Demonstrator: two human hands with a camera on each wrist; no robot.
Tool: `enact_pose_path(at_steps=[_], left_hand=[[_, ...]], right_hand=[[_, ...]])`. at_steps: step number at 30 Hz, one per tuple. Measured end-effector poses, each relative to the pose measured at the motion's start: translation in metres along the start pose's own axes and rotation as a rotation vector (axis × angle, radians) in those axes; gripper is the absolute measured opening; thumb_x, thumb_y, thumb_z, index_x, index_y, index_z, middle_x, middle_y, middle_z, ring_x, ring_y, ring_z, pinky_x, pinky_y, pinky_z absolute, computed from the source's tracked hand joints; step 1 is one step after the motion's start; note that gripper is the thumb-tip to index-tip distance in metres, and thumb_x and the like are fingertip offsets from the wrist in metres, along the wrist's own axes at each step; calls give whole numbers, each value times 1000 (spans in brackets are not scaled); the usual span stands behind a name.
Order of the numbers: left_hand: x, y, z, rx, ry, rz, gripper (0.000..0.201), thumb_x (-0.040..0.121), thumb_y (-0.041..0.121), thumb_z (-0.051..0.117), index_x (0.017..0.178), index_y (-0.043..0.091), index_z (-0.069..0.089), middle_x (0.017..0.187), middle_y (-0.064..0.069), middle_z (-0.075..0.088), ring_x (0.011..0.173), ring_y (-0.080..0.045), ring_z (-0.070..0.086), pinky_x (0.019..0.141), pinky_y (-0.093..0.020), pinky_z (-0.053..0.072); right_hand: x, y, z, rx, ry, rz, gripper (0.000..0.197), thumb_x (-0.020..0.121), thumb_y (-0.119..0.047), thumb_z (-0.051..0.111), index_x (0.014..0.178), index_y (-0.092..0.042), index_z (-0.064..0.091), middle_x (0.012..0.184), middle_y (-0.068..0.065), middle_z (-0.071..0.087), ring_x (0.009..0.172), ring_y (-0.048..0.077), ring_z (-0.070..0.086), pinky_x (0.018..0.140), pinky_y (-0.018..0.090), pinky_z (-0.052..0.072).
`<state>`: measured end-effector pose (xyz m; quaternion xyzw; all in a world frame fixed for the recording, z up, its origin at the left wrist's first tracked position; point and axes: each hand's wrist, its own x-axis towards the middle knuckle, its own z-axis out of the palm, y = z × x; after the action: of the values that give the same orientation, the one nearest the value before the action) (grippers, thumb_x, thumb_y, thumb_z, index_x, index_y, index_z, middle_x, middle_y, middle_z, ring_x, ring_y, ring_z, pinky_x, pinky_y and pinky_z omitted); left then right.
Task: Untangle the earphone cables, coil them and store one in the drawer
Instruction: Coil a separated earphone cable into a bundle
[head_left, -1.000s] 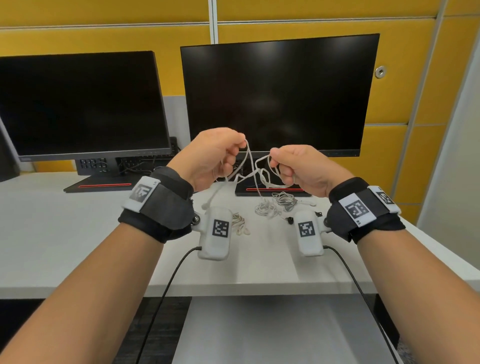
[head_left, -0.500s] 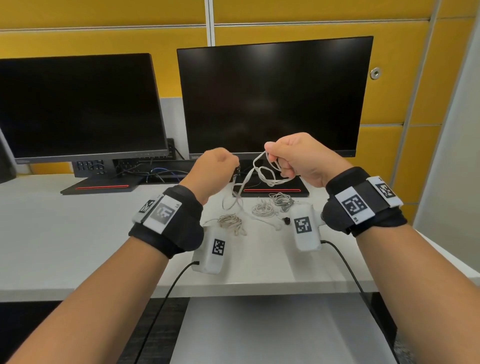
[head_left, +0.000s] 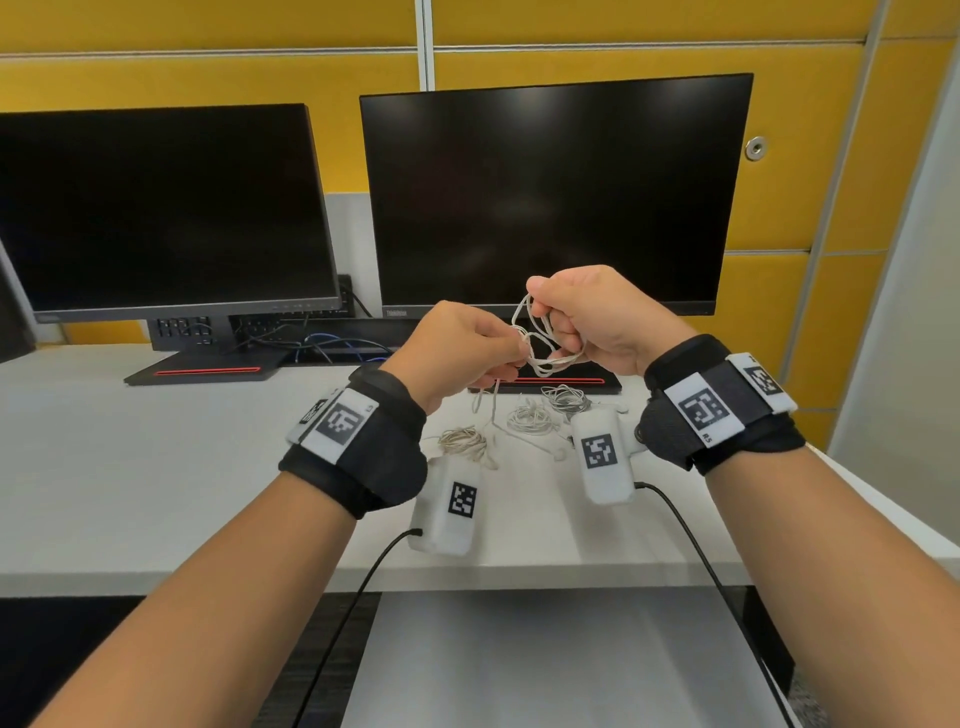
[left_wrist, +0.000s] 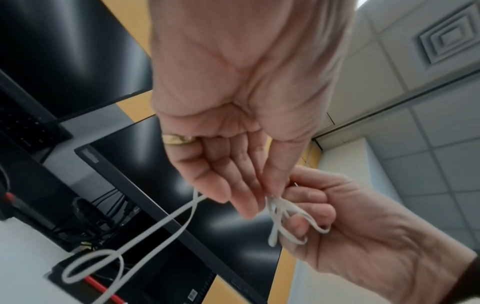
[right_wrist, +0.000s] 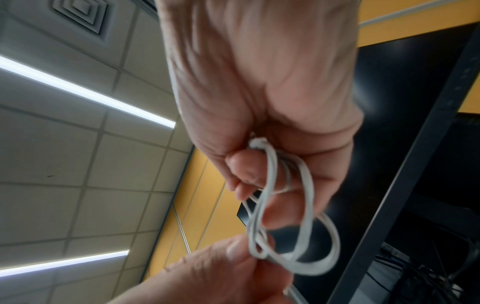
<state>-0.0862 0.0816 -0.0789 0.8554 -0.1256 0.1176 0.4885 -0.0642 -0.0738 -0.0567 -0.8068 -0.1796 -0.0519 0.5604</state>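
Closer together now, both hands meet above the worktop (head_left: 156, 467): the left hand (head_left: 457, 348) pinches the white earphone cable (head_left: 540, 343) at the coil's 9 o'clock, while the right hand (head_left: 597, 322) grips its loops. Three other cable bundles (head_left: 530, 418) lie below.

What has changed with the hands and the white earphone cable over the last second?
The left hand, which had dropped away half a second ago, has come back to the right hand and pinches the white earphone cable beside the loops. The right hand has risen slightly and still grips those loops. The three cable bundles on the desk and both monitors look unchanged.
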Motion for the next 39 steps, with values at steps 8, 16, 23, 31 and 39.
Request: enact_pose_path(at_steps=[8,16,23,31,39], left_hand=[[5,-7,6,-51,163,4,12,91,13,58,79,14,58,86,-9,71,86,-21,70,74,-32,59],[14,-18,1,140,402,148,8,89,9,52,83,13,57,74,0,55,68,-9,51,63,-20,43],[13,-13,0,180,214,49,19,97,10,39,84,10,53,77,-4,51,72,-16,47,64,-24,41],[-4,-9,-11,-399,-234,-95,23,94,6,41,78,12,56,92,-5,59,85,-15,56,78,-31,40],[8,-13,2,-288,51,-131,10,94,13,55,84,12,54,106,-13,66,92,-17,59,74,-28,43]], right_hand=[[-2,1,1,170,-32,41,31,103,-25,46,76,-12,55,50,-4,32,44,8,28,59,24,41],[-5,5,2,191,-55,83,31,103,-23,47,75,-12,54,48,-7,32,42,7,29,70,27,46],[2,12,2,187,25,175,32,103,-26,48,74,-12,54,50,-4,31,43,9,26,54,25,38],[5,23,-1,261,146,279,30,102,-29,50,78,-13,57,49,-5,31,46,10,28,52,25,36],[3,25,-4,200,78,185,30,101,-28,50,78,-12,58,51,-5,29,48,10,25,49,24,30]])
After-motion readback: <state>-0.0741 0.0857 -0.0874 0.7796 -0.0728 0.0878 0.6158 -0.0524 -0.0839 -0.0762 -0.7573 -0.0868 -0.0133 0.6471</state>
